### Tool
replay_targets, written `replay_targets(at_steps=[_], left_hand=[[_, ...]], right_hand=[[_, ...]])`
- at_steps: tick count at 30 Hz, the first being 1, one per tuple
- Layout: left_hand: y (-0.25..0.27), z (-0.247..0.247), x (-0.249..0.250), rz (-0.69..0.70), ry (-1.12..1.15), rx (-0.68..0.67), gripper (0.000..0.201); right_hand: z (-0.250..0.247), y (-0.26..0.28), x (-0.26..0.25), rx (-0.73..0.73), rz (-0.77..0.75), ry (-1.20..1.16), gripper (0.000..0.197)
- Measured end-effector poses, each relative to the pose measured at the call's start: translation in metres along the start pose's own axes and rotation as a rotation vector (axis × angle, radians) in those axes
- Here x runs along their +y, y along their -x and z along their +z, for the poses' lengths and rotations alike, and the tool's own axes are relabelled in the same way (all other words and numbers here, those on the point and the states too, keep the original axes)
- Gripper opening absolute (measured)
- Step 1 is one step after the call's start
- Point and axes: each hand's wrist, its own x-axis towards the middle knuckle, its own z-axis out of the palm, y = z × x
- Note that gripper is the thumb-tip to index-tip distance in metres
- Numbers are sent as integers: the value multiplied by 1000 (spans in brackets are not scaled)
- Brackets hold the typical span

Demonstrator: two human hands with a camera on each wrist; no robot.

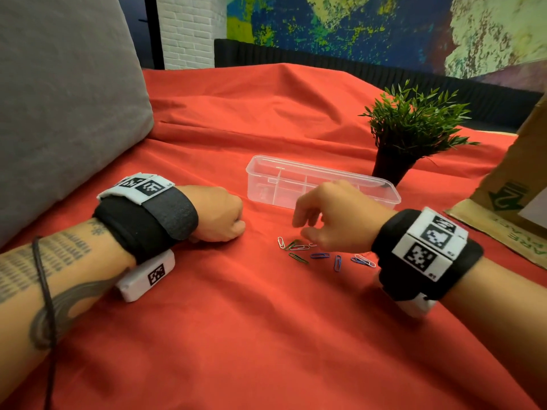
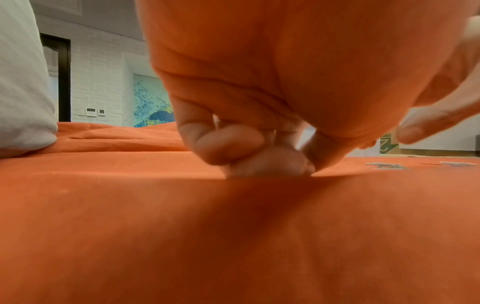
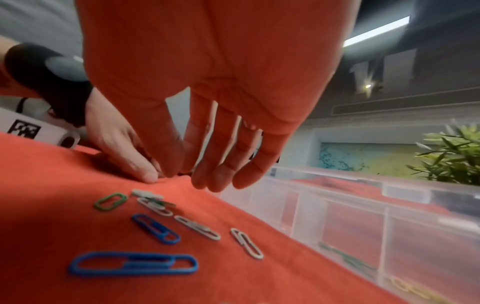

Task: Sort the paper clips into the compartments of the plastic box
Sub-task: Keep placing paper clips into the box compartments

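Observation:
Several paper clips (image 1: 313,254), blue, green and white, lie loose on the red cloth (image 1: 266,321). In the right wrist view a large blue clip (image 3: 132,263) lies nearest, with a smaller blue clip (image 3: 155,228), a green clip (image 3: 110,201) and white ones beyond. My right hand (image 1: 300,229) hovers just above them, fingers (image 3: 218,176) relaxed and pointing down, holding nothing. Behind the clips stands the clear plastic box (image 1: 322,180) with its dividers; a green clip (image 3: 348,259) lies in a near compartment. My left hand (image 1: 233,224) rests on the cloth to the left, its fingers (image 2: 233,144) curled under, holding nothing.
A potted green plant (image 1: 411,134) stands right behind the box. A grey cushion (image 1: 59,99) fills the left side. An open cardboard box (image 1: 515,184) stands at the right edge. The cloth lies wrinkled behind the plastic box.

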Motion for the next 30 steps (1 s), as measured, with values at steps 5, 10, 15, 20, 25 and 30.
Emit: replay_targets(at_steps=[5,10,15,20,25,30], left_hand=[[-1,2,-2,11,3,-9,44],[-2,2,-3,6,4,-9,46],[-3,4,-4,11,-12,-5,46],[-2,2,-3,6,-4,-11,46],[-2,1,-3,-6,-5,-21,47],[-4,3,-4,2,-11,-18,49]], right_hand=[[13,-4,-7,-159,13,7,21],[18,-11,-13,-203,51,49,26],[15,-9,-11,-210,36,17,21],[9,-7,0,-130,27,-25,14],[-20,-9,24,115,101,-97,10],[-40,-15,65,361,345,-88,8]])
